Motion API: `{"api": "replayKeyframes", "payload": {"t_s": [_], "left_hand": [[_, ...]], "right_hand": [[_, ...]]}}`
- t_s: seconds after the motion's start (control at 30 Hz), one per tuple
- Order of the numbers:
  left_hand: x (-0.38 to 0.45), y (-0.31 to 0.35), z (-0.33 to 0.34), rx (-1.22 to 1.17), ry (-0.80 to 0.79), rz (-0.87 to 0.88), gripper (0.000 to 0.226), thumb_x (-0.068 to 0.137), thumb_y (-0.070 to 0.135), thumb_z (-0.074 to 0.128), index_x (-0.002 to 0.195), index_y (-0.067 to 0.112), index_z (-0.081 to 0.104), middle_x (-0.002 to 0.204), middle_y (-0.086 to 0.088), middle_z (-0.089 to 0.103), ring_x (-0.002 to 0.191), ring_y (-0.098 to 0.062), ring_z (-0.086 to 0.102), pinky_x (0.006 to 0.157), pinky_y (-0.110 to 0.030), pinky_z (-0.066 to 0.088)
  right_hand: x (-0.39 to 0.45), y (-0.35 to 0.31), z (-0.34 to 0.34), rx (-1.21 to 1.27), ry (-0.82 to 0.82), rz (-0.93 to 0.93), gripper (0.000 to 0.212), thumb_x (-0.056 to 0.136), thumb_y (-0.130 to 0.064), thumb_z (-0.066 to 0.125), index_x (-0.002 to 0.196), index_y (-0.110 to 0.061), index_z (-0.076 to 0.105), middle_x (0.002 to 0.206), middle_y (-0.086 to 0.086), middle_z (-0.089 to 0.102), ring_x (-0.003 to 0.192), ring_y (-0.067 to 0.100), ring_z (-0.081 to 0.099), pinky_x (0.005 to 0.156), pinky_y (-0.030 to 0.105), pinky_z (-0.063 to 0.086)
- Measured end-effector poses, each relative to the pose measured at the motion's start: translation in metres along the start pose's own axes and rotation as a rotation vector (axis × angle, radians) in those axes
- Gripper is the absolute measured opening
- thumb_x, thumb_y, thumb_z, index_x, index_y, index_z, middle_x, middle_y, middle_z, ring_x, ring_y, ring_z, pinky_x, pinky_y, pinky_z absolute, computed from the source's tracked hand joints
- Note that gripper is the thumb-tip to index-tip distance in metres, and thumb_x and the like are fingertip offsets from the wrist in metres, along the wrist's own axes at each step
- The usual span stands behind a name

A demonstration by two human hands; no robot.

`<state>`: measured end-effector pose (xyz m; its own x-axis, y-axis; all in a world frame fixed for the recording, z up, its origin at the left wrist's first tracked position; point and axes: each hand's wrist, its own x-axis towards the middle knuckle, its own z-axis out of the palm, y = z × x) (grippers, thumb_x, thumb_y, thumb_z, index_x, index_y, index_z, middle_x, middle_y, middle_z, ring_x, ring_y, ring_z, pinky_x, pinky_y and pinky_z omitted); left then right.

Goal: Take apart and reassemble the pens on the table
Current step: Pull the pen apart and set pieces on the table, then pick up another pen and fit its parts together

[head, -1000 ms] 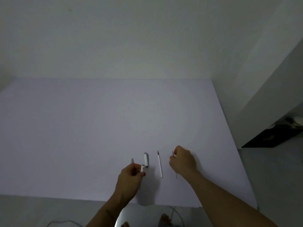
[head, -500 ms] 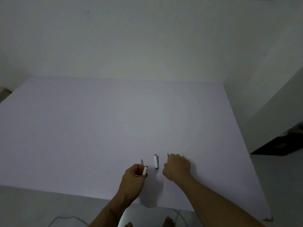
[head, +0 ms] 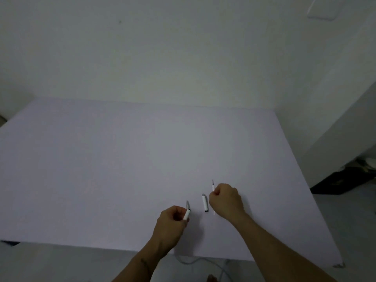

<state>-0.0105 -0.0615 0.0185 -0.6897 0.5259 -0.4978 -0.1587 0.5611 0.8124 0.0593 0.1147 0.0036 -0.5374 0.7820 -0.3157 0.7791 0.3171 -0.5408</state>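
Pen parts lie near the front of the pale lilac table [head: 122,159]. My left hand [head: 173,222] is closed around a short white pen barrel [head: 187,214] with a dark open end pointing up. A small grey tip piece [head: 187,204] lies on the table just beyond that barrel. A white pen cap [head: 204,202] with a dark end rests between my hands. My right hand [head: 225,199] is closed on a thin white ink refill [head: 212,186]; its dark tip points away from me and its rear end shows below the fist.
White walls stand behind and to the right of the table. A dark mat [head: 343,182] lies on the floor at the right. A grey cable [head: 203,261] runs on the floor under the table's front edge.
My right hand moved left from the rightmost thin piece onto the white refill and closed on it. My left hand tilted the barrel more upright. The camera view shifted.
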Motion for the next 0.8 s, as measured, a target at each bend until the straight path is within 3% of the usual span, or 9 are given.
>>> {"api": "replayKeyframes", "payload": {"t_s": [0.17,0.33,0.7,0.8], "left_hand": [[0.000,-0.004,-0.017,-0.001,-0.041,0.047,0.015,0.085,0.002,0.062,0.087,0.014,0.071,0.085,-0.007,0.069,0.078,-0.021,0.062,0.068,-0.030,0.055],[-0.002,-0.013,-0.032,-0.020,-0.082,0.074,0.019,0.084,-0.002,0.060,0.083,0.015,0.071,0.090,-0.012,0.071,0.079,-0.023,0.061,0.074,-0.036,0.055],[-0.002,-0.020,-0.053,-0.049,-0.112,0.104,0.021,0.083,-0.002,0.061,0.081,0.016,0.072,0.090,-0.013,0.072,0.078,-0.021,0.061,0.069,-0.031,0.054],[-0.003,-0.020,-0.053,-0.075,-0.128,0.115,0.020,0.082,-0.002,0.061,0.083,0.015,0.072,0.088,-0.013,0.071,0.076,-0.020,0.061,0.067,-0.029,0.052]], "right_hand": [[-0.025,-0.035,-0.009,0.309,0.044,-0.067,0.010,0.079,-0.019,0.060,0.072,-0.012,0.062,0.067,0.006,0.071,0.064,0.024,0.069,0.052,0.029,0.051],[-0.046,-0.051,0.005,0.519,0.068,-0.100,0.009,0.083,-0.014,0.062,0.075,-0.010,0.064,0.066,0.003,0.073,0.059,0.012,0.071,0.059,0.034,0.057],[-0.067,-0.060,0.027,0.623,0.046,-0.082,0.010,0.087,-0.008,0.059,0.078,-0.007,0.064,0.069,0.009,0.074,0.063,0.020,0.072,0.053,0.024,0.054],[-0.070,-0.063,0.029,0.589,-0.009,-0.064,0.010,0.088,-0.006,0.060,0.080,-0.008,0.066,0.076,0.012,0.074,0.068,0.023,0.073,0.058,0.029,0.057]]}}
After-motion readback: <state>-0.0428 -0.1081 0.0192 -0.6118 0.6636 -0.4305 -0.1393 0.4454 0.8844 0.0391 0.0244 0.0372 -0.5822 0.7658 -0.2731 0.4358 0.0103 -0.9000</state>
